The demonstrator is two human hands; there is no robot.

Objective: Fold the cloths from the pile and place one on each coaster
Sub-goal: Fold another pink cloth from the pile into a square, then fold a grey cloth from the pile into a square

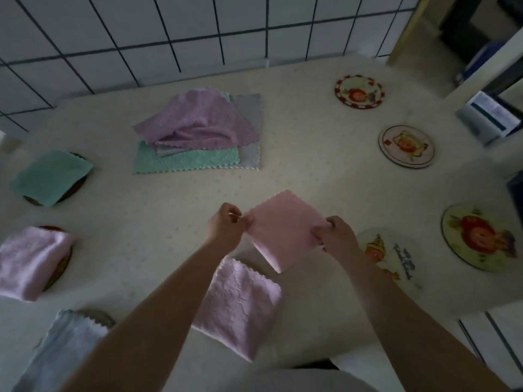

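White tiles with dark grout back the pale speckled countertop [297, 154] where I stand, both arms stretched over it. My left hand [226, 226] pinches one corner of a folded pink cloth [285, 230] between curled fingertips, while my right hand [338, 234] grips the opposite edge, thumb on top and fingers curled under; the cloth hangs between them, tilted like a diamond, lifted off the surface. Just beneath it, near my left forearm, a second folded pink cloth [243, 304] lies flat on the counter. To the right of my right wrist sits a bare round coaster [396, 258] with a cartoon print, and three more uncovered coasters trail away along the right side: one near the edge [481, 236], one farther back [406, 146], one red-rimmed near the wall [359, 91]. On my left, a folded pale pink cloth [31, 261] covers a coaster, a folded green cloth [51, 181] covers another behind it, and a pale lilac-grey cloth [59, 352] covers a third at the near edge. Toward the wall, the pile [198, 131] of unfolded cloths rests with a rumpled purple one over green and grey ones.
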